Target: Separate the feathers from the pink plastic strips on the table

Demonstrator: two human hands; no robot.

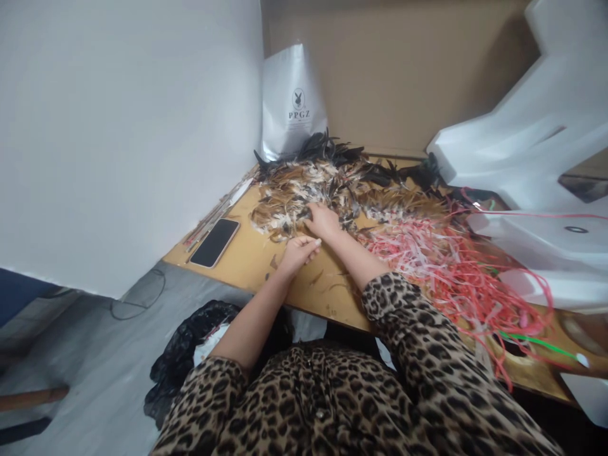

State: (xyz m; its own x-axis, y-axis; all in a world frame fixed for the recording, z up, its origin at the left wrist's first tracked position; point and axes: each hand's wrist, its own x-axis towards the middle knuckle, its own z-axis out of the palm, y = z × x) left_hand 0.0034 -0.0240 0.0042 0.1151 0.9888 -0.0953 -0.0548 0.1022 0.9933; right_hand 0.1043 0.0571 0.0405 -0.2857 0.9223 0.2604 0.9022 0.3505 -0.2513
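Feathers (289,183), loose, brown, white and black, lie heaped on flat yellow tabletop (254,253) in head view, right hand (323,219) at near edge, thumb and fingers parted, left hand (299,251) curled, can't tell if gripping; hasty sweeping could tangle them with pink-red plastic-looking strips (439,263).

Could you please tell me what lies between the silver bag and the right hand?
In the head view, a feather pile lies between the silver bag and the right hand, dark toward the bag, brown and pale toward the hand.
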